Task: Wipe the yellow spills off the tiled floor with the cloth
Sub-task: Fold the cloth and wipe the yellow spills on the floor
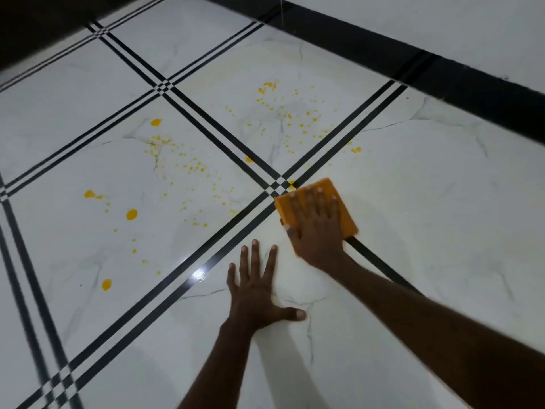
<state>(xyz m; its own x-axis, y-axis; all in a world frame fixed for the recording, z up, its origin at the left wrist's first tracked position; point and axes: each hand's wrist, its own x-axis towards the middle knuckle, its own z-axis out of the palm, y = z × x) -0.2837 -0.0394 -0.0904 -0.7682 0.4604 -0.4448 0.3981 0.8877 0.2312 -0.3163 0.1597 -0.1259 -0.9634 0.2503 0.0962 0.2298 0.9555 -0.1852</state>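
Down low, the tiled floor (427, 178) has many yellow spills (188, 166) left. Flat and open, the left hand (256, 293) props the person up. The right hand (317, 228) presses flat on the orange cloth (348, 208) to rub.

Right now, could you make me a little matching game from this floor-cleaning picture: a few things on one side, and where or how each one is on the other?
Things:
1. cloth
2. left hand
3. right hand
4. spills

States:
A. spread bare on the tile
B. scattered, not yet wiped
C. orange, lying over a line crossing
D. pressing flat on the cloth

Pairs: 1-C, 2-A, 3-D, 4-B
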